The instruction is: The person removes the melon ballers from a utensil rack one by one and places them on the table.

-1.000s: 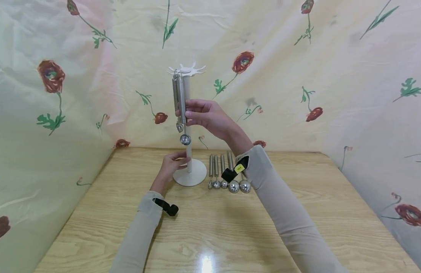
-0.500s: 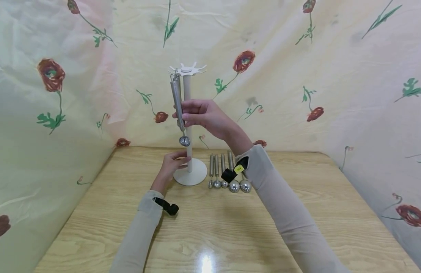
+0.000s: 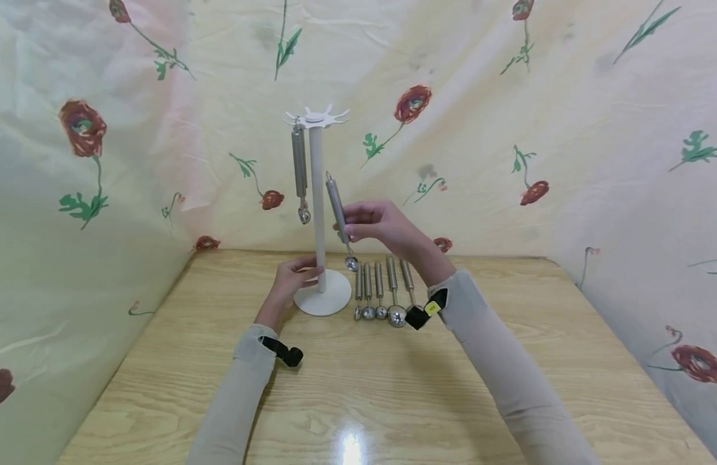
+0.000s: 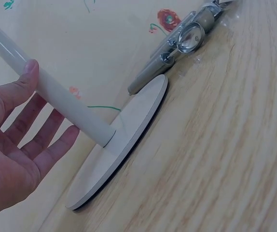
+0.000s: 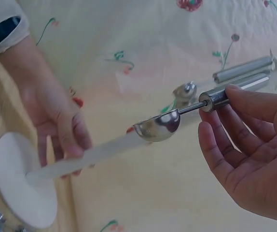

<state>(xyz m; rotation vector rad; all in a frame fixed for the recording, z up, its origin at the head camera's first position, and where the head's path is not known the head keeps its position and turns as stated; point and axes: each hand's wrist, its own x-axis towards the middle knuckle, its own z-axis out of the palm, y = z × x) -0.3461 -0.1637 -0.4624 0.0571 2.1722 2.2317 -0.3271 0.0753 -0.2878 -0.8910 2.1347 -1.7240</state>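
Scoop (image 3: pixel 338 212), hdl (image 5: pixel 215 98) btwn R fingers (image 5: pixel 236 131), bowl (image 3: pixel 351 263) below

A round white pole (image 3: pixel 316 194) stands between the right hand (image 3: pixel 387 227) and hanging silver metal spoons (image 3: pixel 299 161); there's room above the near pale wooden tabletop (image 3: pixel 335 381).

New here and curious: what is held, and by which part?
Right hand: a scoop, by the lower handle. Left hand: the stand, by the lower pole.

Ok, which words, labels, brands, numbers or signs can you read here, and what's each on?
None can be read.
Yellow label on the right-wrist band: dark marks, too small to read.
Scoops and stand: no lettering visible.
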